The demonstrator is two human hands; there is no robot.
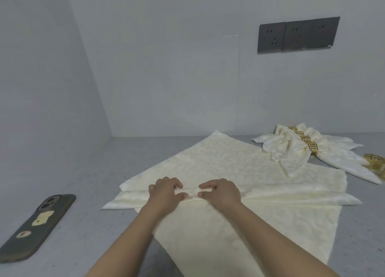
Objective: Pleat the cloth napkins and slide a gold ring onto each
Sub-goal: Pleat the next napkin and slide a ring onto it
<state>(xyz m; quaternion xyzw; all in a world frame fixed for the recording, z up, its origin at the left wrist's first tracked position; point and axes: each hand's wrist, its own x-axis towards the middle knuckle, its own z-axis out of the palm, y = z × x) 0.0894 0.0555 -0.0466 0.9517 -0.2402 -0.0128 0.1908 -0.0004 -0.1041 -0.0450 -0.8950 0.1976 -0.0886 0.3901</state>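
Head cam: I've got both hands on the cream patterned cloth napkin [218, 164], which lies spread corner-on across the grey speckled tabletop [87, 172]. A raised pleat runs left to right across the napkin's middle. My left hand [166, 195] pinches that fold, fingers curled over the far side, thumb on the near side. My right hand [220, 193] pinches the same fold just beside it, same grip, fingertips of the two hands nearly meeting. Both forearms rest over the near half of the cloth.

Far right, by the wall: a pile of pleated cream napkins [291, 149], already wearing gold Greek-key rings [312, 146]; I see at least three ringed. The pile's near tip overlaps the spread napkin's right corner. One loose gold ring [374, 160] sits at the right edge, beside the pile; cannot tell if it touches it.

Left of the napkin, well apart: dark smartphone in a stickered case [37, 228], camera side up. Dark grey outlet panel [298, 35] on the white wall [166, 68].
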